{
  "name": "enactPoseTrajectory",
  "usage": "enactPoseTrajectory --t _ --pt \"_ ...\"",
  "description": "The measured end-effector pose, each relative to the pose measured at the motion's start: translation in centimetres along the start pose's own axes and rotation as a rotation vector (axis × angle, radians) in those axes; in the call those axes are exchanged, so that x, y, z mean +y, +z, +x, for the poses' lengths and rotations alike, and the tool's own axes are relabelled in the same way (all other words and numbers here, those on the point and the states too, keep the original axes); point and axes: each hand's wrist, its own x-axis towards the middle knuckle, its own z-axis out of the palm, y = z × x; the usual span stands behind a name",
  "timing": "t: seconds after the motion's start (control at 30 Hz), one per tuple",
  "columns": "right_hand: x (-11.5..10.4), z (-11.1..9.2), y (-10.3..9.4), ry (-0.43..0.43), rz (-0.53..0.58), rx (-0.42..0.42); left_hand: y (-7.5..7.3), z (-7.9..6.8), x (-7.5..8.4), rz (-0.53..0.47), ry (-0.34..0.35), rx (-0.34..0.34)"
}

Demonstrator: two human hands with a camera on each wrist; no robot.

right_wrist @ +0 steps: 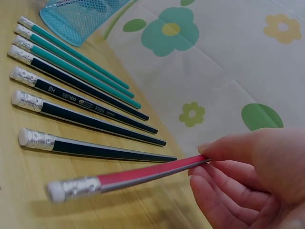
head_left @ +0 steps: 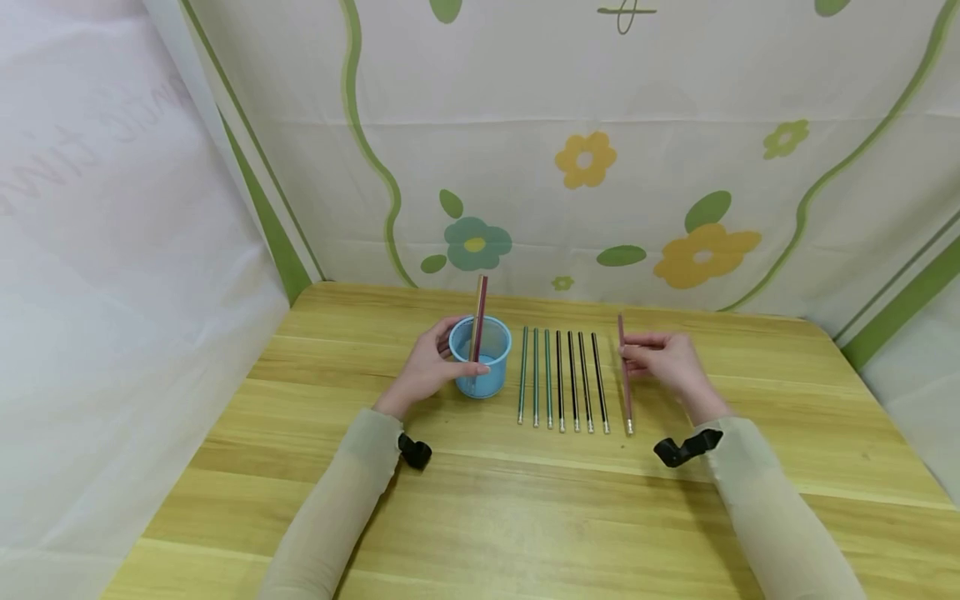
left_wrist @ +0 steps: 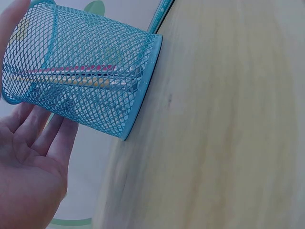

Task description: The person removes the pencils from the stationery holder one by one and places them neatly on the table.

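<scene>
My left hand [head_left: 424,368] grips a light blue mesh pencil cup [head_left: 491,382], its thumb across the near side and its fingers around the left. A dark red pencil [head_left: 483,296] and a yellow pencil [left_wrist: 90,81] lean inside the cup. On the right, my right hand [head_left: 670,363] pinches a red pencil [right_wrist: 147,172] between thumb and fingertips, its white eraser end toward me. In the right wrist view this pencil is raised over the wood, with a shadow below it. Between the hands lie three green pencils [head_left: 536,375] and several black pencils [head_left: 573,379], side by side, eraser ends near me.
The wooden table [head_left: 510,517] ends at the back against a white cloth [head_left: 480,150] printed with flowers and leaves. Another white cloth [head_left: 112,275] hangs along the left side. Black straps [head_left: 686,448] sit at both sleeve cuffs.
</scene>
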Motion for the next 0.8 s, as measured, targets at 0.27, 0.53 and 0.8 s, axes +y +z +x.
enactPoseTrajectory --t 0.27,0.53,0.8 --pt "0.8 0.7 -0.1 0.094 -0.028 -0.011 0.0 0.0 0.0 0.019 -0.003 0.0" --pt "1.3 0.8 0.3 0.113 -0.093 -0.025 -0.1 0.0 -0.1 0.024 -0.008 0.002" --pt "1.5 1.2 0.8 0.11 -0.125 -0.024 0.0 0.0 -0.1 0.016 -0.009 0.001"
